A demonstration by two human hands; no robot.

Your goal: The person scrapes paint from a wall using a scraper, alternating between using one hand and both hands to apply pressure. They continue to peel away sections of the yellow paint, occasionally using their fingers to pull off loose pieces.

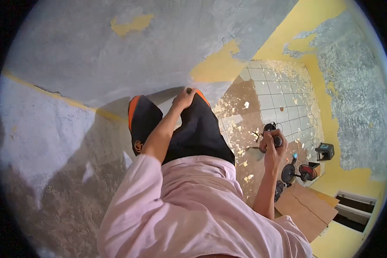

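My right hand is closed around a dark power tool with a rounded black end. Its exact kind does not show, since my fingers cover much of it. Just beyond the hand, a black object overlaps the tiles. At the knee of my black shorts with orange trim, my left hand has its fingers curled. A small dark patch shows at those fingertips, close to the grey scraped wall.
Yellow paint flakes litter the brown and white-tiled floor. To the right are a dark stool, a round black item beside a red and black one, and cardboard. Patchy yellow paint marks the walls.
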